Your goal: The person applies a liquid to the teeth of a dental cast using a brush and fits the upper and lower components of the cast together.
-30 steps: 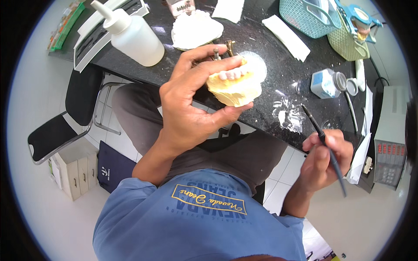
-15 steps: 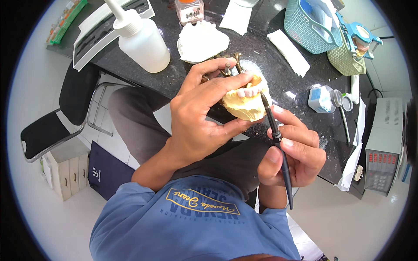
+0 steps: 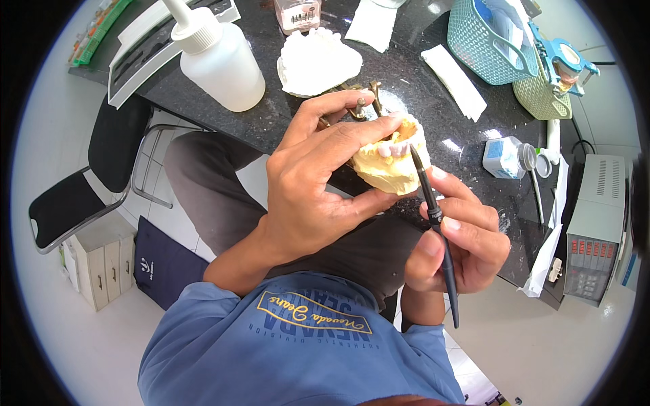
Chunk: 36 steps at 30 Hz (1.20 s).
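Note:
My left hand (image 3: 305,179) wraps round a yellow dental cast (image 3: 387,172), thumb under its near side and fingers across the top. A row of whitish-pink teeth (image 3: 393,149) runs along the cast's upper edge. Brass-coloured articulator parts (image 3: 377,99) stick out beyond my fingers; the rest of that frame is hidden. My right hand (image 3: 467,240) pinches a slim black-handled brush (image 3: 434,214) between thumb and fingers. Its dark, pointed tip meets the right end of the tooth row, apparently touching.
On the dark speckled table stand a white plaster cast (image 3: 318,64), a squeeze bottle (image 3: 225,76) and a pink-powder jar (image 3: 298,15). Rightward are a folded tissue (image 3: 455,82), a blue basket (image 3: 484,42), a green basket (image 3: 542,100), an opened bottle (image 3: 502,157) and a grey device (image 3: 596,227).
The cast is tipped slightly, showing more of its inner side. The brush tip stays at the teeth, a little lower in the picture. The whole view has shifted slightly.

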Each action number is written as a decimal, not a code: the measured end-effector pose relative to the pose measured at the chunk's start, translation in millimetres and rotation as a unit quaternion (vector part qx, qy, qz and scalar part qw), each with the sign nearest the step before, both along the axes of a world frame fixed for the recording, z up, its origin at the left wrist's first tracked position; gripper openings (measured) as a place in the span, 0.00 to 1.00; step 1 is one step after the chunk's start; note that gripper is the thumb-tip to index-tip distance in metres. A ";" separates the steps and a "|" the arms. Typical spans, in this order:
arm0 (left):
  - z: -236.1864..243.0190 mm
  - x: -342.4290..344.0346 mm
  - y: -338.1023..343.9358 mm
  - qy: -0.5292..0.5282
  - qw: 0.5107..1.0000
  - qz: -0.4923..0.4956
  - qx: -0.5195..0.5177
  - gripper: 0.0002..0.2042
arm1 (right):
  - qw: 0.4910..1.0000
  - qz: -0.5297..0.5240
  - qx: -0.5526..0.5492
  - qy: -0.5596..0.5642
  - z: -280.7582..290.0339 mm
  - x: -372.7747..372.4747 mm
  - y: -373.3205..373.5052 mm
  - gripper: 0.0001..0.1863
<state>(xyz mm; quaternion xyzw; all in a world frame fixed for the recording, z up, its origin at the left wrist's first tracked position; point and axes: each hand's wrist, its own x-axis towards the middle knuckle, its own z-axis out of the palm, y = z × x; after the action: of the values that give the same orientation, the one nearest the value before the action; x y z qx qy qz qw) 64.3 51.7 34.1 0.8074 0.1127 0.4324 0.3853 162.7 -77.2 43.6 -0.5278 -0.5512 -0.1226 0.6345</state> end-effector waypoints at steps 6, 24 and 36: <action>0.3 0.0 0.4 -0.004 1.000 -0.002 0.004 0.30 | 1.000 -0.001 0.000 0.009 0.3 0.1 -0.1 0.12; 1.9 0.5 -0.6 -0.020 1.000 -0.004 -0.023 0.29 | 1.000 -0.020 -0.014 0.002 2.4 -3.4 0.6 0.11; 1.4 1.1 -0.4 -0.020 1.000 0.000 -0.022 0.29 | 0.999 -0.022 -0.027 -0.004 2.4 -2.8 -0.4 0.12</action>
<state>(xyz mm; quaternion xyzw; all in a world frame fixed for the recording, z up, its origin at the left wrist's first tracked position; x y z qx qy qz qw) 65.5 51.3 35.5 0.7898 0.1152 0.4457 0.4052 160.0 -77.6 46.1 -0.5558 -0.5453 -0.1237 0.6152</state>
